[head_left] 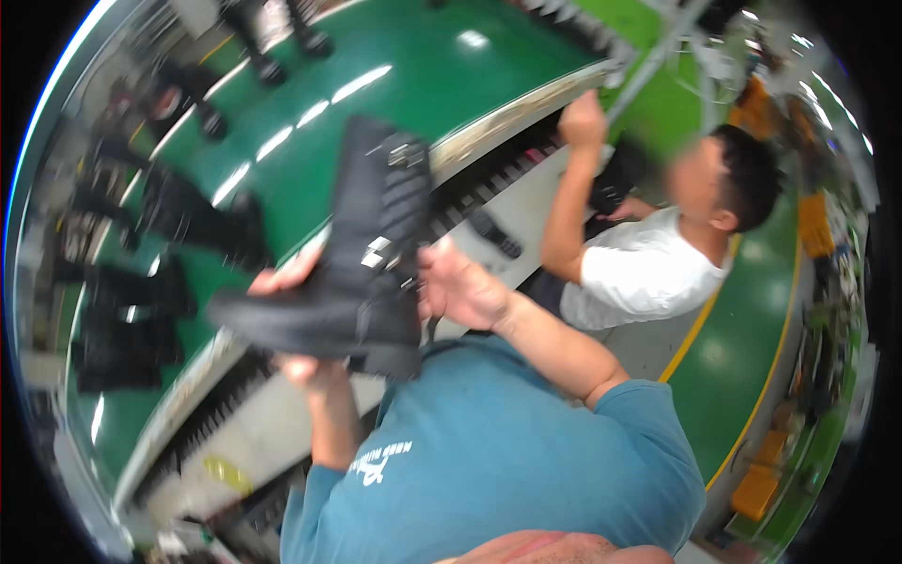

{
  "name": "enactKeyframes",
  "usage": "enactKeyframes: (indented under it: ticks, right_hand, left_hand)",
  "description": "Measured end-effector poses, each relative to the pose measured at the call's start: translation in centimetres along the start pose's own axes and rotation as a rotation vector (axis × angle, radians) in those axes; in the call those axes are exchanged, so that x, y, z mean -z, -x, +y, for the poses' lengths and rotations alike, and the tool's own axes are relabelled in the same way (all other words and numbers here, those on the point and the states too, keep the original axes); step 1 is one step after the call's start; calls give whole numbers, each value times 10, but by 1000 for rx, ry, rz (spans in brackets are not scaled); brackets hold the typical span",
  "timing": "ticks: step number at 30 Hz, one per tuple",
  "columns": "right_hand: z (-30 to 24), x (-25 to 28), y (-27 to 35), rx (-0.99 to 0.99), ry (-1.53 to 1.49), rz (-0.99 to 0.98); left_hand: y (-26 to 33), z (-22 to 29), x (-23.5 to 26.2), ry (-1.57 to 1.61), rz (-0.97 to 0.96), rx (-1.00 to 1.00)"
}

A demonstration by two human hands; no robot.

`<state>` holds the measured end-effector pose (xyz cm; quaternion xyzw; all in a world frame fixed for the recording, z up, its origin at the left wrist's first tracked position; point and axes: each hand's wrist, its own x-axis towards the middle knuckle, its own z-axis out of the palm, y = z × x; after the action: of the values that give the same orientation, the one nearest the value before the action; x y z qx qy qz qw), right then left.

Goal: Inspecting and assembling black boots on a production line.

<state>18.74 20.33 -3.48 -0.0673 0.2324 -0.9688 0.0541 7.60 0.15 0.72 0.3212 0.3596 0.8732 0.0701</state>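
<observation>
Your left hand (306, 369) clasps a tall, black, leather-look buckled boot (362, 211) midfoot; right hand (462, 286) at ankle, grip unclear. Probably stiff-soled, softer-shafted; support the foot.

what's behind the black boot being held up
Around the black boot, the glossy green surface and its pale rim show beyond it. The left hand shows above and below the boot's foot; its middle, and whatever else lies directly behind, are covered.

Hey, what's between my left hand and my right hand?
In the head view, a black buckled boot lies between your left hand and your right hand.
</observation>
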Motion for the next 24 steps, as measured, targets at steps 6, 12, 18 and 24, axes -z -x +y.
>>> enactKeyframes:
  ticks: [6, 12, 18, 24]
  right_hand:
    - [18, -37, -19, -54, 65, 256]
    - [18, -35, -25, -121, 365, 279]
    - [1, -26, -35, -64, 644, 190]
    - [-86, 9, -116, 31, 1067, 108]
  left_hand:
    - [4, -1, 7, 52, 161, 66]
    - [30, 23, 16, -25, 309, 74]
    - [55, 11, 50, -238, 224, 18]
    - [10, -25, 46, -523, 145, 18]
